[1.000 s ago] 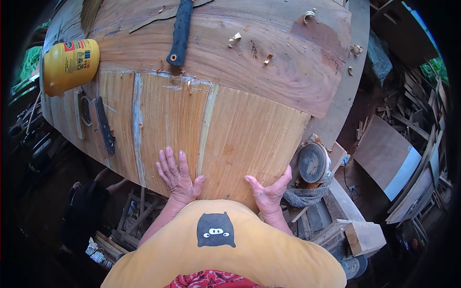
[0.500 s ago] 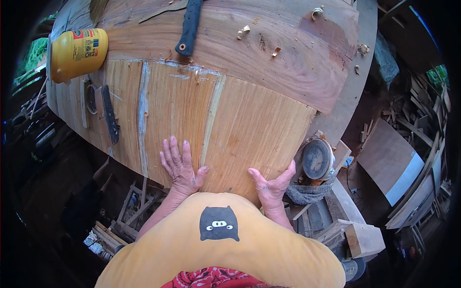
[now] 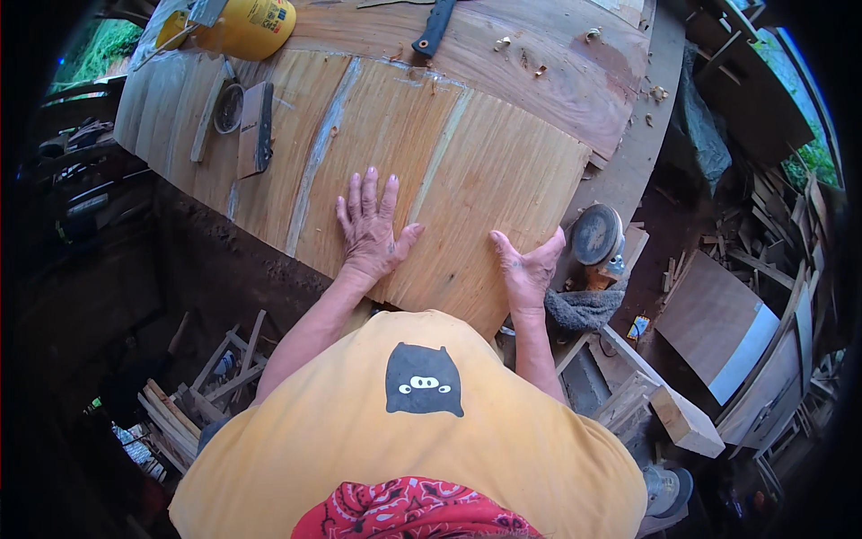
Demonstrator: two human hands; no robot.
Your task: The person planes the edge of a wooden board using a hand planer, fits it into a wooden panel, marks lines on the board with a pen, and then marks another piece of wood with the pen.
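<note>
A pale striped wooden panel [image 3: 503, 180] made of joined boards lies in front of me. My left hand [image 3: 370, 229] rests flat on it near the front edge, fingers spread, the thumb beside a light greenish strip. At the panel's right edge is my right hand [image 3: 528, 269]; its thumb lies on top and its index finger stretches along the edge. The other fingers of that hand are partly hidden. Just right of it sits a power tool with a round grey disc [image 3: 597, 235], next to a grey cloth [image 3: 584, 310].
A yellow tub [image 3: 256, 27] lies tipped at the far left. Nearby are a clear round lid-like piece [image 3: 229, 108] and a block with a dark side [image 3: 256, 130]. A tool with a dark handle [image 3: 435, 29] and curled shavings lie farther back. Scrap boards [image 3: 718, 314] stand right.
The view has shifted, so the panel and hands appear higher. More of both forearms shows, and my torso is farther from the panel's edge. Both hands stay on the panel.
</note>
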